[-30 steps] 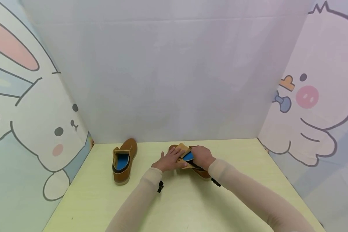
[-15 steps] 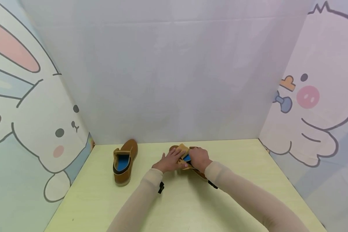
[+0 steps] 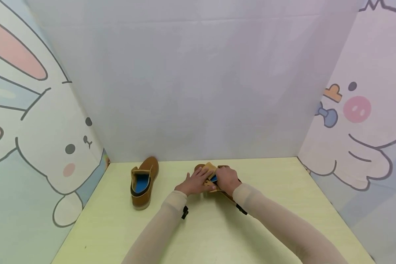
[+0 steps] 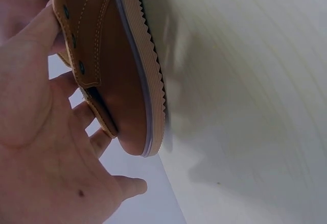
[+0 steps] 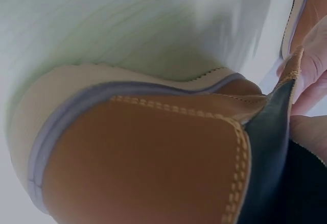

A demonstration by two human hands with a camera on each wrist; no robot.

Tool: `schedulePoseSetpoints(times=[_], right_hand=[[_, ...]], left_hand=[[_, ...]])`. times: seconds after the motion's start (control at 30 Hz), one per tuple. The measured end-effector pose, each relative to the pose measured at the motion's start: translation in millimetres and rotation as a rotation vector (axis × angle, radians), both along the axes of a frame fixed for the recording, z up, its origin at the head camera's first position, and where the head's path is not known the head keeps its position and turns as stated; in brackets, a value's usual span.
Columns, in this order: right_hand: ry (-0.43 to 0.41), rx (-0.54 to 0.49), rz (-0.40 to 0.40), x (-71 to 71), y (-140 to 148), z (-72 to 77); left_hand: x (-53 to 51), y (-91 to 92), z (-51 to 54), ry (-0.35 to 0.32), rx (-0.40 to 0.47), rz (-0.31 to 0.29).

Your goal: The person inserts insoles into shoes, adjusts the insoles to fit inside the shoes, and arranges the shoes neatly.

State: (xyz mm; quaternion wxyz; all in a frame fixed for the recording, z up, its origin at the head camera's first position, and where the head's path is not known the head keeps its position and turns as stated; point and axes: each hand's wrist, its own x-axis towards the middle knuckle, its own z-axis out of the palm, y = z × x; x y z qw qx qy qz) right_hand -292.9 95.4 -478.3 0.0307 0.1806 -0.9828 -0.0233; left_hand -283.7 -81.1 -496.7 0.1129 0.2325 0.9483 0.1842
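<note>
As pale sleeves [image 3: 277, 220] stretch over the table [image 3: 191, 238], the left hand [image 3: 195, 183] rests loosely spread fingers on the tongue [image 3: 210, 168] of a brown shoe [image 4: 120, 66] at mid-table; the right hand [image 3: 227, 179] bends over its opening [image 3: 213, 178], fingertips hidden, so I cannot tell its grip. Leftward stands a second shoe [image 3: 146, 189], then a plain wall [image 3: 191, 91] behind.

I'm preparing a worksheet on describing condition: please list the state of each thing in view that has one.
Handled shoe: opening spread, toe pointing away
Its tongue: leaning toward the toe
Its eyelets: unlaced where visible
Other shoe: standing on its sole, untouched
Left hand: fingers spread over the tongue
Right hand: fingers curled, tips hidden
</note>
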Motion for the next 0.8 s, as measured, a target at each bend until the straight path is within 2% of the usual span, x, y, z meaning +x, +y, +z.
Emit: schedulePoseSetpoints(times=[0.2,0.5,0.8], right_hand=[[-0.011,-0.041,-0.001,-2.8,0.3,-2.1],[-0.085,-0.099,-0.015,-5.9,-1.6,-5.5],[-0.054,-0.103,0.003,-3.0,-2.0,-6.5]], left_hand=[[-0.4,0.7,1.4,0.002,-0.001,-0.002],[-0.4,0.9,-1.2,0.011,-0.019,0.001],[1.8,0.8,1.4,-0.013,-0.002,0.007]])
